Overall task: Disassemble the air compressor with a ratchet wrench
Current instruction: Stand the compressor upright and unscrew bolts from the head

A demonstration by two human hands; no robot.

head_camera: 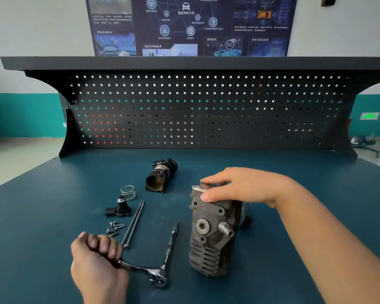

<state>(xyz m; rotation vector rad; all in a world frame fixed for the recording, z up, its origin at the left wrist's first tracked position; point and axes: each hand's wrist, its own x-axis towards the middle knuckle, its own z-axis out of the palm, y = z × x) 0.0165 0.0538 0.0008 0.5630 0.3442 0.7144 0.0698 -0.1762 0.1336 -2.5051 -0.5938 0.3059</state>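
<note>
Nearest the camera, the left hand [97,260] is clenched around the handle of the ratchet wrench [140,269], with the fingers curled over the grip. One extension bar [171,244] is fitted to the ratchet head and points away from the camera. Its tip ends just beside the air compressor [213,238] and is not touching it.

The air compressor is stood on end on the blue tabletop [294,216], right of centre, with its finned end toward the camera. The right hand [235,185] is clamped on its upper end: the thumb is pressed against the near face and the fingers are curled over a metal ring at the top.

One black cylindrical housing [160,176] is laid on its side behind the wrench, apart from the compressor. Its open mouth is turned toward the camera and a brownish bore is exposed; contents of the bore cannot be made out.

Removed parts are grouped left of the wrench:
- one wire spring [128,192], just behind the black fitting;
- one black fitting [120,209] with a metal cap;
- two long bolts [133,224], laid side by side and touching;
- a cluster of small screws [114,228], at least four; the exact count cannot be determined.

One black pegboard [206,110] is mounted at the rear edge of the tabletop, and one dark poster [189,25] is seen on the wall above it.
</note>
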